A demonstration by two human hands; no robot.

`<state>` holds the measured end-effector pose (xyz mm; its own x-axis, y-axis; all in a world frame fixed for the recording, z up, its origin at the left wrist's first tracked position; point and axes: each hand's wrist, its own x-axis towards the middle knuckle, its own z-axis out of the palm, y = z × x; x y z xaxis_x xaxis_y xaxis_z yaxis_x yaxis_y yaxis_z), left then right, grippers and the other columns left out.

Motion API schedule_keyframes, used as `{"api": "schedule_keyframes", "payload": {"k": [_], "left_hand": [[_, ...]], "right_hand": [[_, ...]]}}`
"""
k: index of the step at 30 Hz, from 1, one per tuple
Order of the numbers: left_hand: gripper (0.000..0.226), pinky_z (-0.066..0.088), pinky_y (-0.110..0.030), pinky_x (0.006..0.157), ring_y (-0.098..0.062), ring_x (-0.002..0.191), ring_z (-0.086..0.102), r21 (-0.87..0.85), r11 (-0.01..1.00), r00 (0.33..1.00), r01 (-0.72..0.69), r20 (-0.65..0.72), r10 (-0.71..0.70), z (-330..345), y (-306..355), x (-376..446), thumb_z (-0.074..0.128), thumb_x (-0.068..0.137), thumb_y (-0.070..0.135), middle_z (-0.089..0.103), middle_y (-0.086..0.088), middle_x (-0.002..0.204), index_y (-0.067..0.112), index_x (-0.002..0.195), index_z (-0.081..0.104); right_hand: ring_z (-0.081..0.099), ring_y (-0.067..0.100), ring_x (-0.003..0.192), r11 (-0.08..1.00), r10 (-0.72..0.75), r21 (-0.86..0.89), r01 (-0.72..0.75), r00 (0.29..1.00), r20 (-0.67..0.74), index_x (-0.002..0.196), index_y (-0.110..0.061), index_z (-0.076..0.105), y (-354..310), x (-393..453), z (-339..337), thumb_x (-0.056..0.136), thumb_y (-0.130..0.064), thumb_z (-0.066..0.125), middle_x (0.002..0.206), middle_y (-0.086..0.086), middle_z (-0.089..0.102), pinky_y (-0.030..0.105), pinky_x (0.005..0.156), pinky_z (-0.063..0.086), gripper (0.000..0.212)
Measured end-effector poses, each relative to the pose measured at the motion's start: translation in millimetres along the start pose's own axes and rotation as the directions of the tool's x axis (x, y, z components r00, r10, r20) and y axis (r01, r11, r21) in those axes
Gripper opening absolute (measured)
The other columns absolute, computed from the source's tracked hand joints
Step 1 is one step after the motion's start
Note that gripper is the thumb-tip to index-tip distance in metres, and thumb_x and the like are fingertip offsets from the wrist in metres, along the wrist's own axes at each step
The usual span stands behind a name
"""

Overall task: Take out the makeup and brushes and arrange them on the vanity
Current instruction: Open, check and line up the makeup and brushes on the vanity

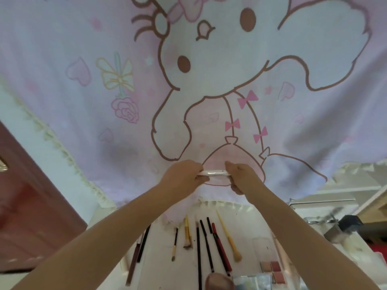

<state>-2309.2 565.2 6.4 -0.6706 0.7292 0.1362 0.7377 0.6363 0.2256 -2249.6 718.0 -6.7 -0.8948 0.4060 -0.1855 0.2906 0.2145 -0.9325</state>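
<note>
Both my left hand (pixel 184 176) and right hand (pixel 240 177) pinch a slim pale glossy tube (pixel 213 173). Below, brushes line the white vanity top (pixel 161 248); a pink cartoon-print curtain (pixel 83 101) hangs behind.

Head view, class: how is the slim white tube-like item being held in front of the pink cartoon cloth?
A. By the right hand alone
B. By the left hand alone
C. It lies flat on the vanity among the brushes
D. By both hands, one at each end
D: the left hand and the right hand each grip one end of the white tube-like item, held up well above the brushes on the vanity.
</note>
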Motion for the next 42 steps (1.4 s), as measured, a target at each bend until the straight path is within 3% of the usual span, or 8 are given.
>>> {"api": "schedule_keyframes", "payload": {"k": [7,10,13,21,27,33,38,42], "left_hand": [[0.039,0.028,-0.025,0.05,-0.017,0.059,0.041,-0.082,0.996,0.988,-0.032,-0.152,0.019,-42.6,10.0,5.1,0.024,0.098,0.035,0.038,0.004,0.058,0.013,0.072,0.044],[0.048,0.027,-0.012,0.038,-0.003,0.036,0.035,-0.75,0.651,0.986,0.119,0.013,-0.165,-47.5,14.3,-0.1,0.028,0.097,0.035,0.037,0.009,0.044,0.018,0.055,0.042],[0.048,0.021,-0.011,0.033,-0.001,0.03,0.022,-0.875,0.424,0.972,0.233,0.22,-0.081,-50.6,17.1,-3.6,0.026,0.096,0.04,0.031,0.013,0.036,0.016,0.058,0.04],[0.025,0.029,-0.01,0.042,-0.008,0.049,0.037,-0.472,0.881,0.999,0.031,-0.007,-0.038,-87.2,-3.6,8.6,0.043,0.094,0.029,0.041,0.005,0.062,0.024,0.069,0.044],[0.025,0.035,-0.013,0.055,-0.012,0.058,0.041,-0.228,0.971,0.989,-0.069,-0.146,0.035,-90.3,-9.0,10.6,0.038,0.097,0.023,0.04,0.005,0.06,0.009,0.078,0.047],[0.026,0.035,-0.029,0.066,-0.017,0.07,0.039,0.047,0.997,0.985,-0.064,-0.159,0.071,-83.6,-15.5,11.4,0.033,0.097,0.032,0.042,0.0,0.074,0.015,0.079,0.04],[0.025,0.024,-0.024,0.057,-0.016,0.067,0.039,-0.068,0.995,0.978,-0.075,-0.2,0.06,-89.3,-21.9,13.3,0.036,0.097,0.025,0.035,0.008,0.062,0.013,0.077,0.041],[0.021,0.026,-0.023,0.06,-0.015,0.067,0.036,0.01,0.995,0.964,-0.104,-0.246,0.103,-87.8,-27.1,9.7,0.037,0.097,0.027,0.03,0.012,0.062,0.018,0.078,0.039]], "right_hand": [[0.026,0.006,0.026,0.957,-0.072,0.255,0.135,0.968,-0.24,0.048,-0.016,0.034,-57.1,-5.8,-4.2,0.09,-0.03,0.046,0.027,-0.009,0.027,0.015,0.029,0.02,0.045],[0.027,0.006,0.028,0.853,-0.498,-0.006,0.522,0.809,-0.311,0.036,-0.027,0.031,-68.2,-17.4,-6.7,0.091,-0.018,0.045,0.027,-0.008,0.027,0.01,0.033,0.018,0.058],[0.035,0.008,0.038,0.677,-0.735,-0.227,0.7,0.651,-0.187,0.042,-0.022,0.032,-81.4,-25.3,-18.3,0.087,-0.015,0.042,0.036,-0.011,0.029,0.012,0.04,0.022,0.046],[0.039,0.004,0.034,0.827,-0.557,-0.028,0.561,0.826,0.092,0.064,-0.009,0.048,-89.3,-1.7,-46.6,0.092,-0.01,0.046,0.04,-0.007,0.046,0.012,0.039,0.035,0.028],[0.059,0.013,0.077,0.834,-0.522,0.264,0.485,0.848,0.091,0.08,-0.021,0.053,-88.9,5.5,-40.9,0.086,0.002,0.051,0.092,0.0,0.058,0.025,0.068,0.053,0.023],[0.049,0.005,0.04,0.894,-0.387,-0.157,0.419,0.901,0.197,0.07,-0.01,0.054,-88.2,6.2,-32.5,0.095,-0.021,0.042,0.049,-0.002,0.054,0.019,0.049,0.04,0.03],[0.06,0.013,0.082,0.868,-0.49,0.22,0.446,0.843,0.222,0.092,-0.024,0.059,-85.8,13.3,-37.4,0.084,0.005,0.052,0.092,-0.001,0.059,0.022,0.067,0.056,0.031],[0.06,0.01,0.051,0.952,-0.302,0.048,0.302,0.904,0.304,0.091,-0.015,0.062,-93.4,13.6,-33.1,0.093,-0.032,0.043,0.062,-0.002,0.065,0.022,0.048,0.049,0.025]]}}
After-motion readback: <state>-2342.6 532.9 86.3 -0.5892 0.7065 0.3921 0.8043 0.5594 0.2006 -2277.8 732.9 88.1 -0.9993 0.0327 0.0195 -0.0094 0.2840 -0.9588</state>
